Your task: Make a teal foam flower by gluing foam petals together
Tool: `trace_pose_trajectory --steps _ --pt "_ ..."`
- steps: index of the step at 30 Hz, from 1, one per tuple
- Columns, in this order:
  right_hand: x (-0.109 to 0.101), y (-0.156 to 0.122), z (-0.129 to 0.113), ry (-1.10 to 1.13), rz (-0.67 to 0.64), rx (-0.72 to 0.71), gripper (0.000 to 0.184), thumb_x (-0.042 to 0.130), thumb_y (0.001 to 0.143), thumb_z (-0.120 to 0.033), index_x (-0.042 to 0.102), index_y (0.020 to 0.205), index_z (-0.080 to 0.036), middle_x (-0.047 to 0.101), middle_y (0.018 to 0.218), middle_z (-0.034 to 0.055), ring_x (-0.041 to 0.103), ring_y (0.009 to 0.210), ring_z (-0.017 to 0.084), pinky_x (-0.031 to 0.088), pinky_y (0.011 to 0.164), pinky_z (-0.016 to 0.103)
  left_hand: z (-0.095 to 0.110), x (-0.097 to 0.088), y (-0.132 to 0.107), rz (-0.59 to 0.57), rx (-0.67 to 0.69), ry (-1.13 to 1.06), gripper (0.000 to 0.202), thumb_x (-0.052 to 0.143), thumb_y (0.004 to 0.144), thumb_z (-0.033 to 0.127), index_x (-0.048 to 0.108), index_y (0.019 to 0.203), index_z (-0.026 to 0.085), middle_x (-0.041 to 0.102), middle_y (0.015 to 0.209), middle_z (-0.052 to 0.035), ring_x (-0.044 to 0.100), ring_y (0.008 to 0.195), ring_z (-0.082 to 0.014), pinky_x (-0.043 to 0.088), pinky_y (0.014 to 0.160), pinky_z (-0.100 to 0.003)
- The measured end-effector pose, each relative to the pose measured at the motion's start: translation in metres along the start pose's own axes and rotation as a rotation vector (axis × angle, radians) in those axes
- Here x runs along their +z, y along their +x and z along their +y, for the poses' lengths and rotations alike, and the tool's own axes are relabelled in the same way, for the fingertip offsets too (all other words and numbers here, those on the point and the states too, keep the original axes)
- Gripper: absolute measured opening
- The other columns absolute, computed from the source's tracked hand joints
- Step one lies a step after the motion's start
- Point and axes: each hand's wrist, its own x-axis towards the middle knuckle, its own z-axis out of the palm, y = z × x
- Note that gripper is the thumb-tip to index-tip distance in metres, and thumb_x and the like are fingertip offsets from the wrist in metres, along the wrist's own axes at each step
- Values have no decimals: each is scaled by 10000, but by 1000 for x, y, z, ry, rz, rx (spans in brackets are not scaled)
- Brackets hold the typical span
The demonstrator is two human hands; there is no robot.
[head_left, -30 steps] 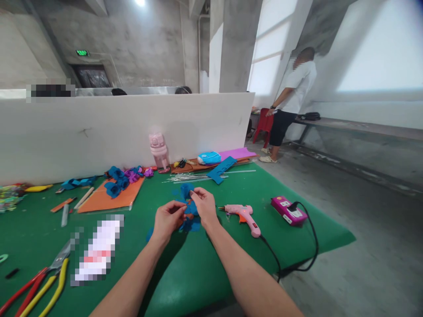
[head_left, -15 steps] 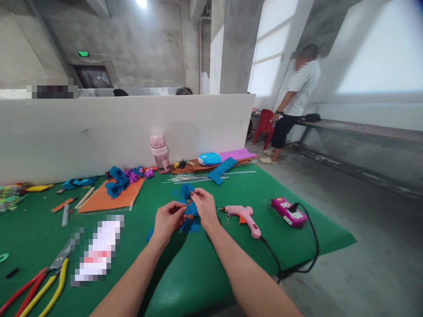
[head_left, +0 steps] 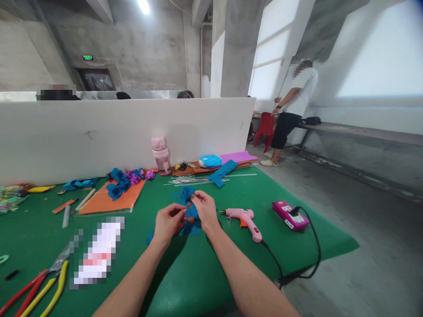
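Between the fingertips of my right hand [head_left: 204, 211] is a rolled blue flower [head_left: 187, 194], apparently of felt or crepe paper, held just above the table. My left hand [head_left: 171, 222] is closed in a pinch close beside it; what its fingertips hold is too small to make out. Blue pieces [head_left: 191, 227] with some orange among them lie under and between both hands. Right of my right hand, a pink hot glue gun [head_left: 243, 216] rests on its side with a small red light showing.
The table [head_left: 185, 281] is green. A purple power socket [head_left: 291, 215] with a black cable is at right. Red- and yellow-handled tools [head_left: 49, 275] lie at left. Blue and purple flowers sit on an orange sheet [head_left: 112, 200]. A pink bottle [head_left: 161, 155] stands by the white partition [head_left: 99, 132].
The view has tilted up slightly. My hands stay almost in place, with the blue flower turned a little. The person standing in the background has shifted an arm and the head.
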Motion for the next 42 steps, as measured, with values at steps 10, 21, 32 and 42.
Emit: trace_pose_trajectory --steps 10,21,32,42 --pt "1 -1 1 5 48 15 234 653 625 -369 532 632 -168 499 525 -41 459 484 94 377 483 210 3 1 -1 15 6 -1 241 699 585 338 602 691 145 525 430 45 404 289 -66 263 302 -180" --pt "0 0 0 -20 28 15 235 647 623 -375 530 639 -171 506 523 -43 468 485 98 365 479 210 5 1 -2 10 -9 -3 257 707 573 338 614 700 135 549 448 32 412 305 -61 283 319 -176" --pt "1 -1 0 3 11 15 224 655 624 -368 554 642 -169 529 540 -32 481 501 103 378 497 216 2 0 0 1 -20 2 260 702 591 345 608 710 133 537 442 33 416 306 -66 278 316 -177" --pt "1 -1 -2 36 11 21 186 652 632 -331 572 649 -164 544 546 -37 484 488 93 378 497 211 2 0 -2 -5 -32 -16 250 702 591 338 600 701 137 532 426 37 413 305 -68 282 315 -174"
